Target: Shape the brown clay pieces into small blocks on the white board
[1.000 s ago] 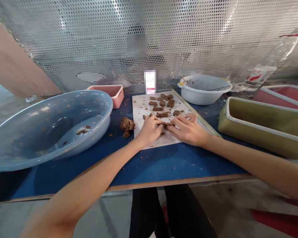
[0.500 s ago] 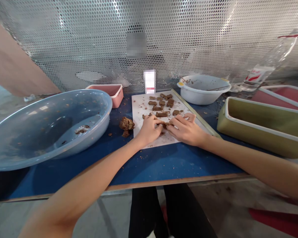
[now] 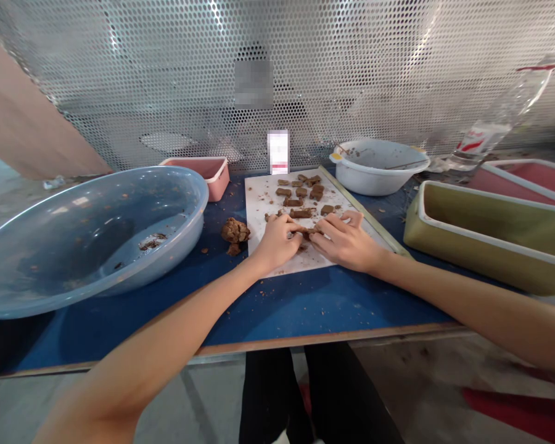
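Between the fingers of both my hands is a small brown clay piece [image 3: 309, 232], low over the white board [image 3: 277, 269]. My left hand [image 3: 281, 239] pinches its left end, and my right hand [image 3: 345, 240] grips its right end; the fingers hide most of it. Just beyond the hands lie several shaped clay pieces [image 3: 300, 213], some short and blocky, one longer, with crumbs around them. A rough clay lump [image 3: 235, 230] sits on the blue table left of the board, near my left hand.
A large blue basin [image 3: 185, 246] fills the left, with a pink tub [image 3: 219, 185] behind it. At the right stand a white basin [image 3: 370, 180], a green trough [image 3: 467, 259], a red trough [image 3: 504, 176] and a tilted plastic bottle [image 3: 485, 135]. Perforated metal [image 3: 166, 74] closes the back.
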A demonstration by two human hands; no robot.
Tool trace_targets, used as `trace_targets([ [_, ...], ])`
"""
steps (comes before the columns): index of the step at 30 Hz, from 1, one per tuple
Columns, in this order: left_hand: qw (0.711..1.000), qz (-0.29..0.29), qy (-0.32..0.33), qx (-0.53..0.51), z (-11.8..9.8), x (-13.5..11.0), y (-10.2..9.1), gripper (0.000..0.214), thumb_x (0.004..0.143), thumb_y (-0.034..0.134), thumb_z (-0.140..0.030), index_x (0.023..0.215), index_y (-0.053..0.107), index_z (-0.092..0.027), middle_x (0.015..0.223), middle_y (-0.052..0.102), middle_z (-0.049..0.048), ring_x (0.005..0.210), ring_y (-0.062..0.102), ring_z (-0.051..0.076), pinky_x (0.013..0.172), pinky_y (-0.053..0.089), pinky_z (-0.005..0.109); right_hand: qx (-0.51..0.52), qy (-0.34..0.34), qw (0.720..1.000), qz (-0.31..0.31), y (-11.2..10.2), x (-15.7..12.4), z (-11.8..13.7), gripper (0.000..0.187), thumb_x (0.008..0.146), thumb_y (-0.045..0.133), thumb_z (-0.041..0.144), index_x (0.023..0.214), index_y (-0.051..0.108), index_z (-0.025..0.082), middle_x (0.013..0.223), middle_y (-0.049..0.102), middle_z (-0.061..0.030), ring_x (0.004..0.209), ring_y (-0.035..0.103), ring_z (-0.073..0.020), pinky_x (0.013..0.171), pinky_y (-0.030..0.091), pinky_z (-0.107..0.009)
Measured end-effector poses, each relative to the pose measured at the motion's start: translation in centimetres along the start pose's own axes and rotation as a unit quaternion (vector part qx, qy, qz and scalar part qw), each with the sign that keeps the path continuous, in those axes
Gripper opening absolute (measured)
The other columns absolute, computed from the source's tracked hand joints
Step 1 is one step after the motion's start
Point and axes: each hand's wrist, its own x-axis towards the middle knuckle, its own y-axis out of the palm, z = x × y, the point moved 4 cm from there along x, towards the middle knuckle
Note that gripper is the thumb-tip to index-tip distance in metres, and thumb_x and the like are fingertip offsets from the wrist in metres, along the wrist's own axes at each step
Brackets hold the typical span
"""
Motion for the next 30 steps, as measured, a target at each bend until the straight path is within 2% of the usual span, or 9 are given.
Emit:
trace_targets([
  [16,1.000,-0.012,-0.011,0.018,0.17,-0.07,-0.05,0.032,0.096,0.058,-0.012,0.106,0.087,-0.023,0.109,0.065,0.0098,0.115,0.055,0.031,0.114,0.047,0.052,0.001,0.010,1.000,0.007,-0.22,0.19,-0.06,0.016,0.105,0.060,0.013,0.092,0.064,0.020,0.097,0.069,-0.0040,0.098,0.057,-0.0219,0.089,0.027,-0.041],
  [25,0.999,-0.021,0.010,0.044,-0.01,-0.27,0.02,0.036,0.094,0.056,-0.008,0.110,0.086,-0.020,0.111,0.060,0.0119,0.115,0.052,0.031,0.114,0.049,0.052,0.004,0.013,1.000,0.000,-0.46,0.28,-0.30,0.014,0.108,0.059,0.018,0.098,0.069,0.020,0.099,0.069,-0.0042,0.098,0.057,-0.0227,0.091,0.027,-0.042],
  [30,0.999,-0.032,-0.001,0.033,0.31,-0.27,0.07,0.038,0.091,0.058,-0.006,0.114,0.085,-0.019,0.112,0.061,0.0121,0.116,0.052,0.032,0.113,0.049,0.053,0.008,0.021,1.000,0.007,-0.39,0.31,-0.48,0.014,0.108,0.059,0.023,0.099,0.069,0.019,0.101,0.068,-0.0059,0.100,0.057,-0.0244,0.089,0.028,-0.043],
])
